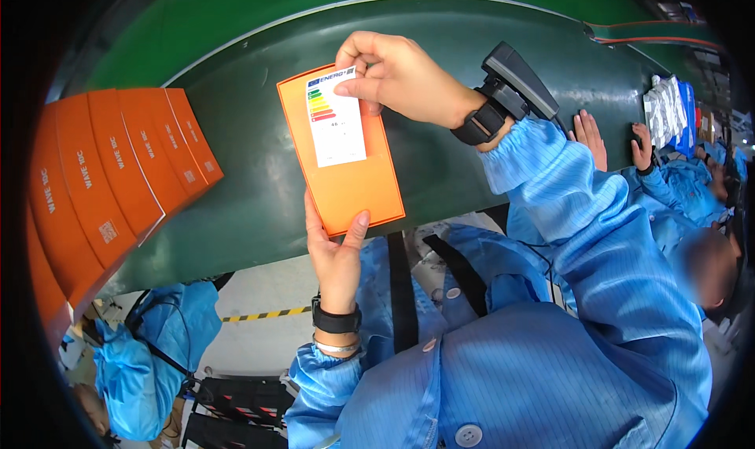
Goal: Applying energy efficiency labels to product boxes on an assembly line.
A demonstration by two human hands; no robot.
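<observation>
Between both hands' grip, orange box (350,183), label (336,117) under right hand (397,75)

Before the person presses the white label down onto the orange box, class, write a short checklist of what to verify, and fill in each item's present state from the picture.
1. Left hand steadies the orange box at its lower edge: ok.
2. Right hand pinches the white label at its top corner: ok.
3. Label lies inside the box's face, no edge overhanging: ok.
4. Label sits square to the box's sides: roughly parallel, ok.
5. Label lies flat, free of creases or bubbles: cannot tell.
6. Stacked orange boxes on the green belt are apart from the held box: ok.
</observation>
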